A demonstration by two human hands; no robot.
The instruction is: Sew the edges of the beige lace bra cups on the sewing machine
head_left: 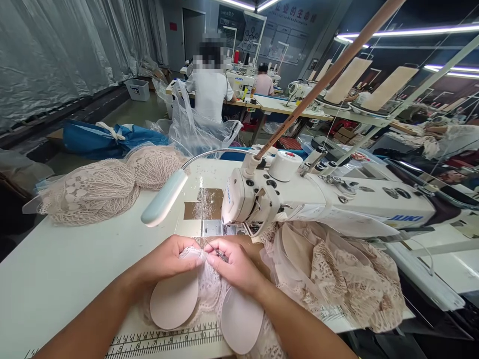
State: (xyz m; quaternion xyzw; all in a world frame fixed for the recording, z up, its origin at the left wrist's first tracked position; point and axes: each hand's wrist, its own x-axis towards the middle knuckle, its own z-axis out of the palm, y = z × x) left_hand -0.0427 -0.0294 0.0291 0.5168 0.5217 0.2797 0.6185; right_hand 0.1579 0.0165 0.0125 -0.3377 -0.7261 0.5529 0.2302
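A pale lace bra [210, 288] lies in front of me, its two smooth cups [174, 303] hanging toward the table edge. My left hand [168, 260] pinches the lace at the middle between thumb and fingers. Close beside it, my right hand [235, 263] pinches the same lace. A small dark metal tool [221, 256], perhaps thread snips, shows in my right fingers; most of it is hidden. Just beyond my hands are the needle area and metal plate [212, 228] of the sewing machine [288, 194].
Bundled beige lace pieces [93, 189] lie at the left back, and more beige lace [344, 269] is heaped at the right. A lamp [164, 198] leans over the table. A ruler strip [164, 341] runs along the front edge. Co-workers [209, 94] sit farther off.
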